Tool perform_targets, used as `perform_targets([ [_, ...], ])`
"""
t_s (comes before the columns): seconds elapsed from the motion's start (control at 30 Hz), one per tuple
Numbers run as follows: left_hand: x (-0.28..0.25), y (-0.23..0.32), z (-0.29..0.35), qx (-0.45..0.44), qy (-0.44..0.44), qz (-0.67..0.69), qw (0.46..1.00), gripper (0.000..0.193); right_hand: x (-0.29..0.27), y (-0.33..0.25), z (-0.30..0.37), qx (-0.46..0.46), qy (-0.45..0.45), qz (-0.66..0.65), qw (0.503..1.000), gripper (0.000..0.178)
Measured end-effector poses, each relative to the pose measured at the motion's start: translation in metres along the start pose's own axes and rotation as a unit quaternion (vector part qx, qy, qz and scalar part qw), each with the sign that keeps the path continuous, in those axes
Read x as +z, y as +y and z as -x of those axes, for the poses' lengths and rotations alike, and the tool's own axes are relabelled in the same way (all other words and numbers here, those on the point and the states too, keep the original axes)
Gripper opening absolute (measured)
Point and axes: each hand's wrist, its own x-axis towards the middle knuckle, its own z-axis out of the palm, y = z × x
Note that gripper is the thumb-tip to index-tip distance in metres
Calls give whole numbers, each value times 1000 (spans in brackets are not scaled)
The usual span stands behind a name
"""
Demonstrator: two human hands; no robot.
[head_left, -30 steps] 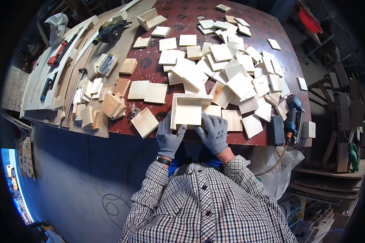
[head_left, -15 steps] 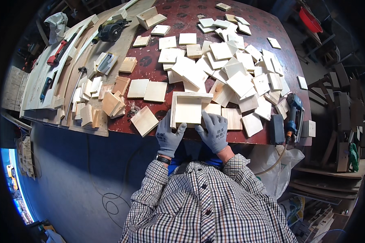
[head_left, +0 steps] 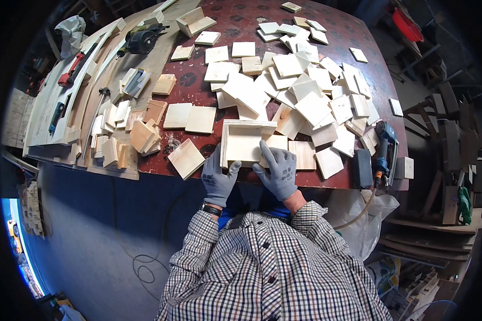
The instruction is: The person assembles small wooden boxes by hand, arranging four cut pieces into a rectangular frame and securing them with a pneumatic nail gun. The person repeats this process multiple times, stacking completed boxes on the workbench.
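A small wooden box piece (head_left: 243, 143), with raised plywood strips along its left and far sides, is held at the table's near edge. My left hand (head_left: 218, 176), in a grey glove, grips its left side, thumb at the near edge and fingers partly hidden behind the strip. At the near right corner, my right hand (head_left: 278, 170), also gloved, closes on the piece with its index finger up along the right side. Just beyond lies a heap of pale square wooden boards (head_left: 310, 107). One loose square board (head_left: 186, 159) rests left of my left hand.
The dark red table (head_left: 198, 85) carries a nail gun (head_left: 383, 152) with a hose at the right edge. Small wood blocks (head_left: 144, 136), a hammer (head_left: 103, 95) and a circular saw (head_left: 143, 38) are on the left. A red-handled tool (head_left: 69, 75) lies farther left.
The right index finger has shifted slightly inward over the box piece's right edge. The whole view has moved a little; both hands stay on the piece.
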Motion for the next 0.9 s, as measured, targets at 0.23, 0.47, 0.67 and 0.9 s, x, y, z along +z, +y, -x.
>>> perform_targets([
  [0.23, -3, 3, -1, 3, -11, 2, 1000, 85, -1, -1, -3, -19, -5, 19, 1000, 59],
  [0.47, -7, 7, -9, -36, -42, -3, 998, 90, 1, 0, -1, -21, -6, 42, 999, 59],
  [0.67, -9, 6, -9, -31, -49, -2, 998, 85, -11, -5, -11, -29, -27, 13, 999, 59],
  [0.9, 1, -3, -5, -19, -28, -10, 999, 92, -28, -7, -30, -43, -95, 20, 994, 51],
])
